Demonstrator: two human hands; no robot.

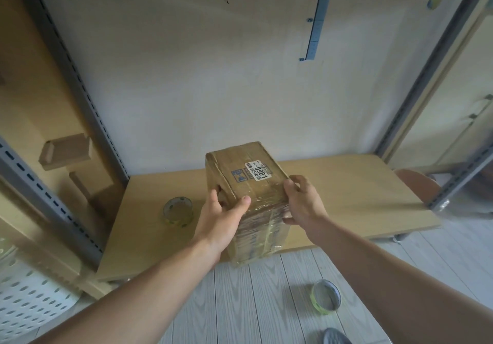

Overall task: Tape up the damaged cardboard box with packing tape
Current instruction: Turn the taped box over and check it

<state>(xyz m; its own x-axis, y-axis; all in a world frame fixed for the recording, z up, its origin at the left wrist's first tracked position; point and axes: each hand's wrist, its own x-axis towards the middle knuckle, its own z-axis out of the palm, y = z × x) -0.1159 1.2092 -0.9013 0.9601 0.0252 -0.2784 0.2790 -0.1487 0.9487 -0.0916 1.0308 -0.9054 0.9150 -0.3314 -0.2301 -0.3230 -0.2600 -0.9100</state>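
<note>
A pale wooden shelf (346, 197) spans grey slotted uprights against a white wall. At its front edge stands the cardboard box (261, 197), wrapped in clear tape. The left hand (221, 215) grips its left side and the right hand (304, 201) clasps its right corner. One tape roll (178, 211) lies on the shelf to the left, and another roll (326, 297) lies on the floor.

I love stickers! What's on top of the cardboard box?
On top of the cardboard box: a white label reading 0981, a blue printed mark, and clear tape. The left hand and right hand cover bits of the near edge.
</note>
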